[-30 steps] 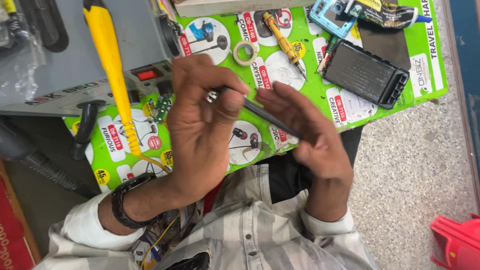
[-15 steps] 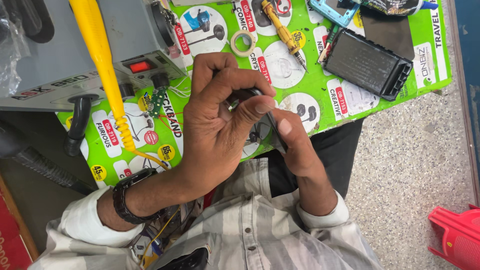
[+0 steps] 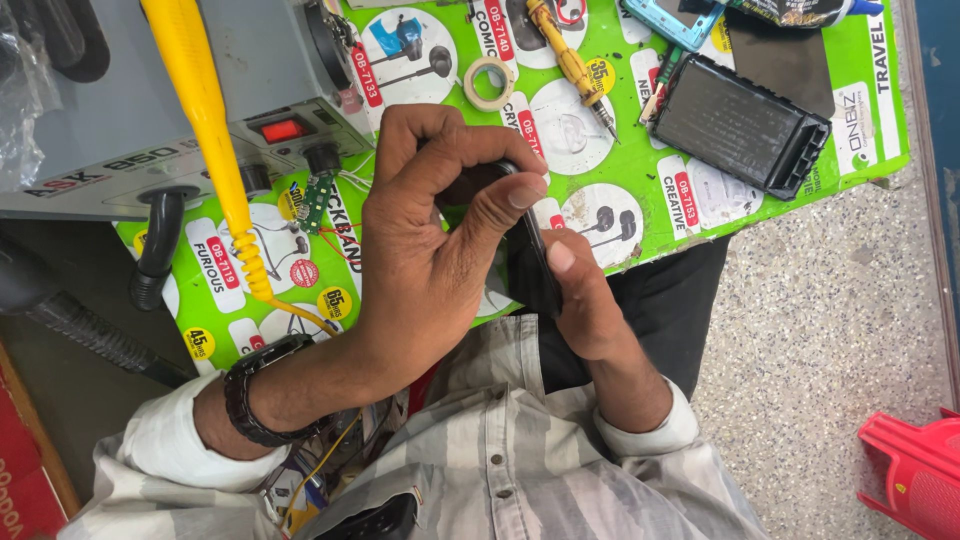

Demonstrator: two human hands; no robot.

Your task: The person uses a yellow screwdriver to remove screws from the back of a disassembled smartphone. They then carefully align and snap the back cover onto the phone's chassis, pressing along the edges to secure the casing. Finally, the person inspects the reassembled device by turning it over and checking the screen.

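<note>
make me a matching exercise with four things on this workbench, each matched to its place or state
Things:
1. dark slim device
2. tape roll
3. yellow-handled screwdriver
4. black rectangular tray

Places or states:
A. lying right of the tape roll, tip pointing down-right
B. held between left hand and right hand
C. at the green mat's right end
D. flat on the mat above the hands

Pairs: 1-B, 2-D, 3-A, 4-C
</note>
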